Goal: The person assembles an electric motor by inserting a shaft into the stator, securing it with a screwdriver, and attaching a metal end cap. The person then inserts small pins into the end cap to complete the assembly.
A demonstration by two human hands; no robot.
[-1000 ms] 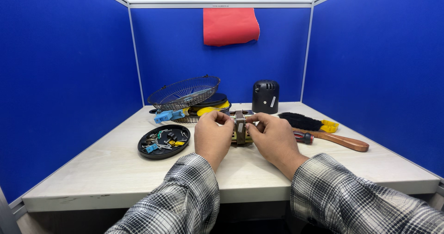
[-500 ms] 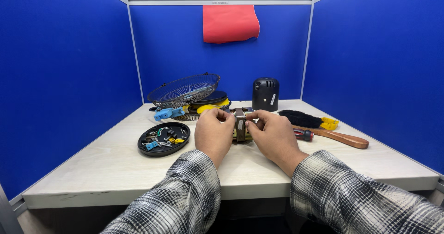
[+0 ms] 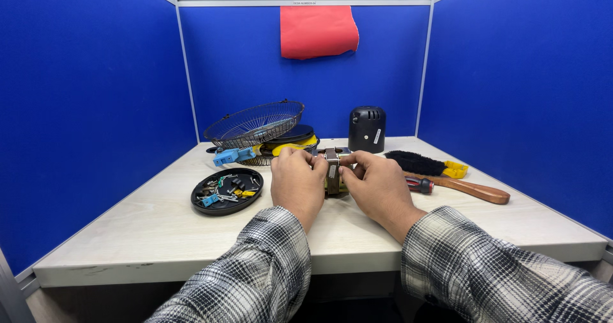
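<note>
Both my hands grip a small metal motor part standing on the light wooden desk, near its middle. My left hand holds its left side, fingers curled onto the top. My right hand holds the right side, thumb and fingers pinching the upper edge. Most of the part is hidden between my hands. Plaid sleeves cover both forearms.
A round black tray with several small parts lies left. Behind are a wire fan guard, yellow and black fan pieces and a black motor cover. A brush and red-handled screwdriver lie right. Blue partitions surround the desk.
My hands stay on the motor part in nearly the same place; only the fingers shift slightly on it.
</note>
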